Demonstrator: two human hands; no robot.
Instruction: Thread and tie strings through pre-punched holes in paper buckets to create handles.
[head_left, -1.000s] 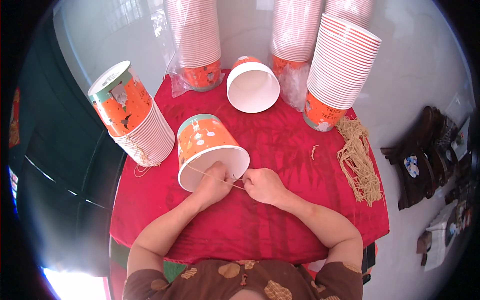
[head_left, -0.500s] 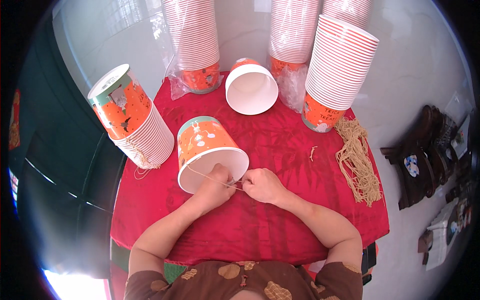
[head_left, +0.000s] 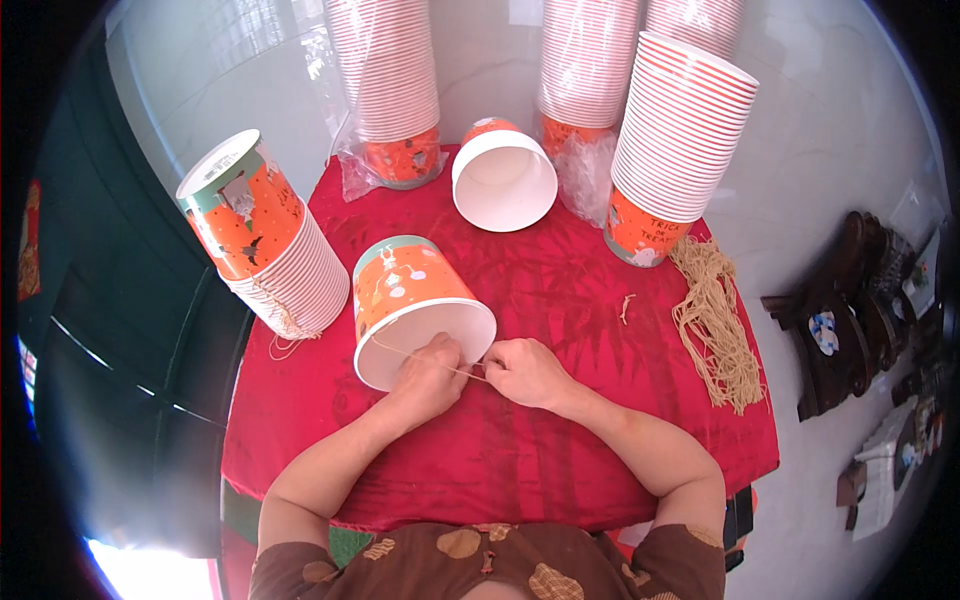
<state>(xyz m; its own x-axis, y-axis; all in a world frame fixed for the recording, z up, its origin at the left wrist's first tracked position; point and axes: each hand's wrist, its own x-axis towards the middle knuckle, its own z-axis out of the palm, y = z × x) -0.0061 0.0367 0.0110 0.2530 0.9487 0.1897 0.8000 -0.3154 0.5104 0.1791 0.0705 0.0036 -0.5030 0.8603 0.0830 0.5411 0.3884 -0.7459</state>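
Note:
An orange paper bucket (head_left: 398,280) with a green base band lies on its side, its white mouth turned toward me. A thin tan string (head_left: 408,351) runs from the left of its rim across the opening to my hands. At the mouth's lower right, my left hand (head_left: 436,375) is closed with its fingers pinched on the string. Close beside it, just outside the rim, my right hand (head_left: 525,372) also pinches the string. The fingertips of both hands nearly meet, and the exact spot they work on is partly hidden.
Upside-down nested buckets (head_left: 265,235) stand left, with string hanging on them. Behind lies another bucket (head_left: 504,182) on its side. A tall bucket stack (head_left: 680,140) and a bundle of tan strings (head_left: 718,325) are at right. Plastic-wrapped stacks (head_left: 385,80) line the back of the red-covered table (head_left: 560,470).
The bucket has shifted very slightly. My left fingers have moved a little within its mouth, and the right hand stays nearly in place.

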